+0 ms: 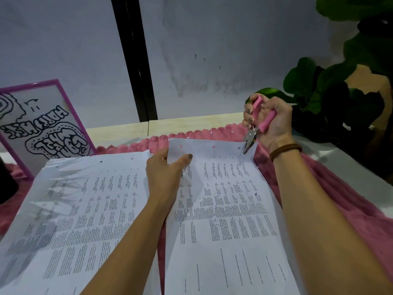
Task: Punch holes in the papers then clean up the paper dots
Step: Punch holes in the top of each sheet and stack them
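Purple-framed print (40, 124): propped upright at the far left, on the pink fleece cloth (350, 199) that covers the bench (191, 123).

Left paper stack (85, 209): lies flat, printed side up, holes already along its far edge. Judged finished.

Left hand (164, 170): pinched shut on the far left corner of the right paper stack (223, 209), thumb on top, steadying it.

Right paper stack: just beside the left one, a strip of cloth showing between them. Two holes visible along its far edge, pink showing through.

Hole punch (258, 124): pink-handled plier type, metal jaws set over the far right corner of the right stack.

Right hand (269, 122): fist closed round the punch handles, brown band at the wrist.

Paper dots (210, 132): small white specks scattered on the cloth beyond the far edge of the stack; a few more by its right edge.

Plant (340, 81): large green leaves at the far right, close behind the right hand.

Step in hand: punching, apparently the last hole of this row. Next move likely calls for a firm squeeze, then release; dot clean-up not yet begun.

Room: plant crowds the right; fleece will likely cling to dots.
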Motion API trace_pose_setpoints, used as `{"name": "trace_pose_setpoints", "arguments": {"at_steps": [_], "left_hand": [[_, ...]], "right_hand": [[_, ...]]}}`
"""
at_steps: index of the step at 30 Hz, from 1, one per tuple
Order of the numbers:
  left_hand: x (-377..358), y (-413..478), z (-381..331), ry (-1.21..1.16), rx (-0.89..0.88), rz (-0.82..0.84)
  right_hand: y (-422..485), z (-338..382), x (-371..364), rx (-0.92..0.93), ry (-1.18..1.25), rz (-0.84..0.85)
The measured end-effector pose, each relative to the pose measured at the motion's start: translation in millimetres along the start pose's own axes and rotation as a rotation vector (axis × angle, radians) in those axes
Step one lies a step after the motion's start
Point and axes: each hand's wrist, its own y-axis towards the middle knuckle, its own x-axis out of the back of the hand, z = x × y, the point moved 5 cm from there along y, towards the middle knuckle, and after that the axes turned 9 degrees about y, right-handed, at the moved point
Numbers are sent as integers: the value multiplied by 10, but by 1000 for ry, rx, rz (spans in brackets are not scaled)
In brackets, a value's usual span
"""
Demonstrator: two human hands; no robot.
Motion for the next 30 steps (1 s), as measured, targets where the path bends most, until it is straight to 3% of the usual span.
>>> {"name": "trace_pose_setpoints", "arguments": {"at_steps": [4, 7, 9, 11, 14, 16, 18, 22, 25, 30], "left_hand": [[12, 5, -3, -3, 8, -18], [22, 6, 0, -3, 22, -45], [33, -5, -22, -2, 17, -59], [46, -14, -37, 4, 22, -72], [112, -34, -134, -27, 1, -99], [177, -54, -269, -58, -33, -122], [244, -83, -522, -121, -107, -134], [376, -130, -1133, -151, -277, -113], [478, -161, -1460, -22, -364, -67], [540, -322, -1575, 258, -405, 7]], "right_hand": [[-40, 160, 100, 70, -102, -157], [-46, 419, 104, 79, -476, -239], [-101, 487, 110, -89, -838, -237], [-328, 432, 166, -385, -1198, -232], [-803, 235, 232, -649, -1412, -152], [-1014, 193, 205, -606, -1360, -139], [-1144, 261, 35, -510, -1157, -162], [-1158, 588, -358, -230, -948, -217], [-1179, 801, -638, -29, -831, -227], [-1312, 866, -842, 110, -760, -203]]}}
